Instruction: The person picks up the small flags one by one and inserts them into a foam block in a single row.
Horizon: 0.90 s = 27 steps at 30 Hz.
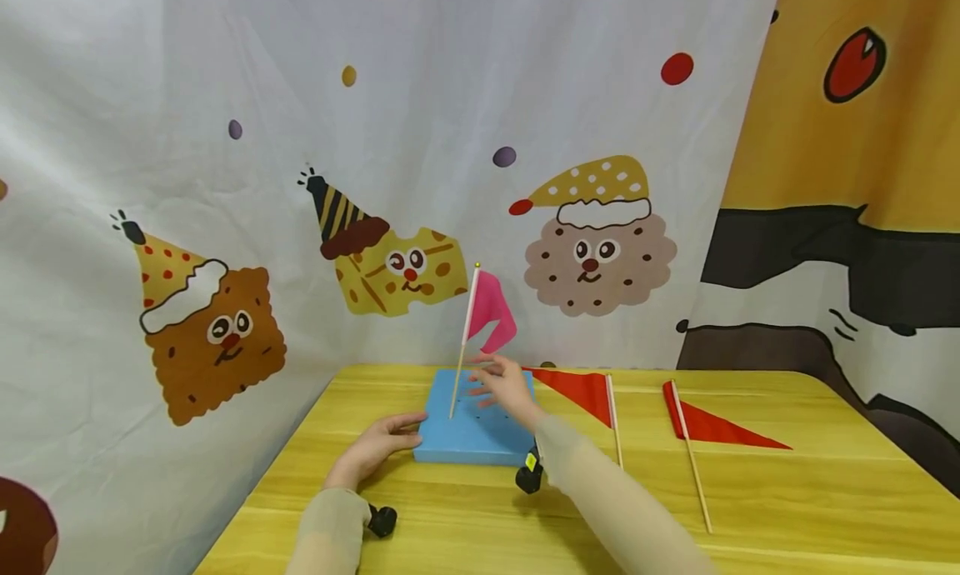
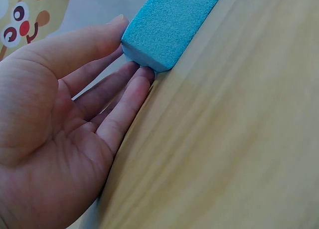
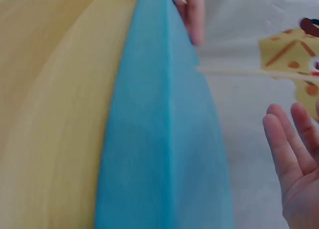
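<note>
A blue foam block [image 1: 480, 457] lies flat on the table. From its left part rises a pink flag [image 1: 483, 296] on a thin wooden stick [image 1: 460, 367], which leans slightly right. My left hand [image 1: 378, 446] rests at the block's left edge; in the left wrist view its fairly straight fingers [image 2: 124, 107] and thumb touch the block's corner. Over the block, just right of the stick, hovers my right hand [image 1: 508, 383]. Its fingers are spread and hold nothing; in the right wrist view, the hand [image 3: 299, 174] appears apart from the stick [image 3: 249, 71].
Two red triangular flags on sticks lie on the wooden table [image 1: 840, 492] to the right: one red flag [image 1: 581, 392] beside the block, the other red flag [image 1: 727, 425] farther right. Behind the table hangs a cartoon-printed curtain [image 1: 450, 75].
</note>
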Each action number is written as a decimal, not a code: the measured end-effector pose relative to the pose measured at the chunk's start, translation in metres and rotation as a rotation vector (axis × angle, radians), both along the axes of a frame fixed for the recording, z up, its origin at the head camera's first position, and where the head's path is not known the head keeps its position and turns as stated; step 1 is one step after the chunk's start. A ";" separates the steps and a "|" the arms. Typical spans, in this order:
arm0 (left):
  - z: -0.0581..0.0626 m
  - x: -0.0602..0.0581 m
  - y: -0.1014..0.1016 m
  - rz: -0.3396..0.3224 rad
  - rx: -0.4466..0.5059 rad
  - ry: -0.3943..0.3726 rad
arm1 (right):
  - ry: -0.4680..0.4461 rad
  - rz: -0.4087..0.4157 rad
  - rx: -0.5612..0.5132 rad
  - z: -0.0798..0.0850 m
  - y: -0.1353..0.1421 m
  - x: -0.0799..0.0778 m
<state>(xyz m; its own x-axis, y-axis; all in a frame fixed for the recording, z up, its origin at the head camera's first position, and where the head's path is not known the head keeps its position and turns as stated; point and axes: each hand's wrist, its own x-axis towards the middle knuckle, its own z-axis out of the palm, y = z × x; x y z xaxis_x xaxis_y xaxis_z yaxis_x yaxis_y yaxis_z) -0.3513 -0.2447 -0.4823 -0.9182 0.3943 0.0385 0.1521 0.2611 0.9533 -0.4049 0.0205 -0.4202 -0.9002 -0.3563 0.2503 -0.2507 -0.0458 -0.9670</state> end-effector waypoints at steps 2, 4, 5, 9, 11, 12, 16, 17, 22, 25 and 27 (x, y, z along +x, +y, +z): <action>0.000 0.000 0.000 0.001 -0.005 -0.002 | 0.000 -0.039 0.028 -0.001 0.016 -0.002; -0.001 0.000 0.000 0.001 -0.005 -0.001 | 0.002 -0.072 0.068 0.000 0.035 -0.002; -0.001 0.000 -0.001 0.002 -0.006 -0.001 | 0.001 -0.091 0.083 0.001 0.045 -0.001; 0.000 0.001 -0.004 0.009 0.002 -0.019 | -0.021 -0.156 0.119 0.000 0.088 0.005; -0.001 0.000 -0.005 0.006 0.003 -0.032 | -0.035 -0.187 0.125 -0.002 0.108 0.009; -0.001 0.000 -0.005 0.002 0.004 -0.037 | -0.045 -0.200 0.131 -0.004 0.118 0.011; -0.002 -0.001 -0.002 -0.009 0.004 -0.048 | -0.081 -0.251 0.169 -0.010 0.151 0.019; -0.002 -0.001 -0.002 -0.013 0.007 -0.050 | -0.097 -0.267 0.179 -0.011 0.160 0.021; -0.002 -0.003 0.000 -0.020 0.024 -0.059 | -0.172 -0.312 0.223 -0.018 0.192 0.034; -0.002 -0.004 0.000 -0.019 0.028 -0.053 | -0.222 -0.330 0.248 -0.023 0.203 0.039; -0.001 -0.004 0.001 -0.023 0.028 -0.055 | -0.253 -0.358 0.273 -0.026 0.208 0.042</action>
